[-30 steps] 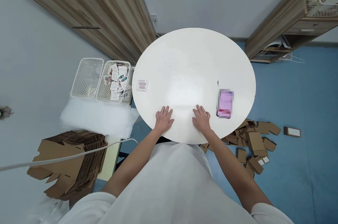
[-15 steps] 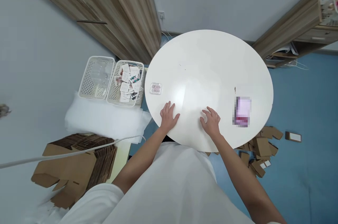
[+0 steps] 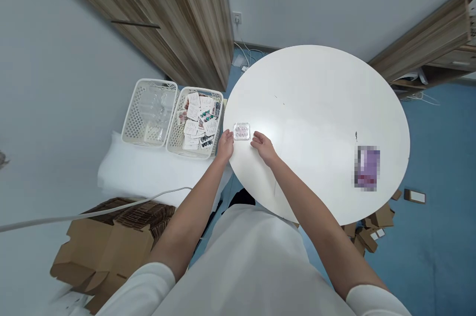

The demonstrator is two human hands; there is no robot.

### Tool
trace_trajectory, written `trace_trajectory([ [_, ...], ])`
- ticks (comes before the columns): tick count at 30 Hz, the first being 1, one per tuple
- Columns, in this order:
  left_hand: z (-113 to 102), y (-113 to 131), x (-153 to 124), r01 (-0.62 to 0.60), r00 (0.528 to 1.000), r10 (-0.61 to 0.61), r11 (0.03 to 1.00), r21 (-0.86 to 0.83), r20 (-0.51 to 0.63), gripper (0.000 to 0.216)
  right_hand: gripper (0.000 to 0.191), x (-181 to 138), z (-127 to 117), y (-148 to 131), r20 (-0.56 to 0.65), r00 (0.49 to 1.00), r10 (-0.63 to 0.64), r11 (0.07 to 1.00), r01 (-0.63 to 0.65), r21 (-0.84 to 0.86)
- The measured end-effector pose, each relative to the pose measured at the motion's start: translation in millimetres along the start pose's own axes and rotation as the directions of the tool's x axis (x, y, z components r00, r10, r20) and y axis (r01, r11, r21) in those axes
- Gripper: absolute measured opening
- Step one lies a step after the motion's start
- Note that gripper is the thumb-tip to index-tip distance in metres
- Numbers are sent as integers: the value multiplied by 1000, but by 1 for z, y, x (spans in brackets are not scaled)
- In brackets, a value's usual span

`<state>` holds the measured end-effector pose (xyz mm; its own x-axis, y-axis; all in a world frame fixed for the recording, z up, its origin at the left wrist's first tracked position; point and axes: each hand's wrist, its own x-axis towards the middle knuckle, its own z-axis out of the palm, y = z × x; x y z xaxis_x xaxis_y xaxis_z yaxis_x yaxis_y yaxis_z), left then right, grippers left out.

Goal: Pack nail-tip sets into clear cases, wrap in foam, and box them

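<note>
A small clear plastic case (image 3: 241, 131) with rows of small pinkish pieces, which look like press-on nails, lies flat near the left edge of the white round table (image 3: 316, 93). At its left side is my left hand (image 3: 225, 145), fingers stretched out and open; whether it touches the case I cannot tell. My right hand (image 3: 263, 147) is a short way to the right of the case, open, with its fingers apart and holding nothing.
Left of the table stand a white basket (image 3: 170, 132) of carded nail sets and another basket (image 3: 128, 120) of clear plastic cases. Folded cardboard boxes (image 3: 107, 251) are stacked lower left. A blurred purple item (image 3: 368, 167) lies on the table's right; small boxes (image 3: 383, 217) lie on the floor.
Both hands have moved from the table's front edge to either side of the clear case, the right hand travelling leftward. The view has shifted, so the table appears farther right.
</note>
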<state>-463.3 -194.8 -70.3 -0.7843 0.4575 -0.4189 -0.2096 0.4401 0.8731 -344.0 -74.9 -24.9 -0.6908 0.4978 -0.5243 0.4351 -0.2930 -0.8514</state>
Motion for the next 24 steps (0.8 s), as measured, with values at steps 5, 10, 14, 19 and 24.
trace_trajectory([
  [5, 1, 0, -2, 5, 1000, -4, 1000, -15, 30, 48, 64, 3, 11, 3, -41, 999, -7, 1000, 8, 11],
  [10, 18, 9, -21, -30, 993, 34, 999, -37, 117, 47, 59, -20, -18, 13, -98, 994, -49, 996, 42, -75],
  [14, 51, 14, -53, -81, 958, 94, 995, -56, 269, 51, 50, -59, -69, 26, -154, 979, -134, 972, 99, -215],
  [19, 103, 14, -105, -127, 883, 120, 992, -15, 454, 50, 39, -117, -134, 53, -234, 961, -148, 930, 54, -365],
  [24, 134, 8, -149, -180, 845, 120, 982, 66, 521, 48, 38, -154, -171, 86, -215, 966, -142, 898, 35, -439],
])
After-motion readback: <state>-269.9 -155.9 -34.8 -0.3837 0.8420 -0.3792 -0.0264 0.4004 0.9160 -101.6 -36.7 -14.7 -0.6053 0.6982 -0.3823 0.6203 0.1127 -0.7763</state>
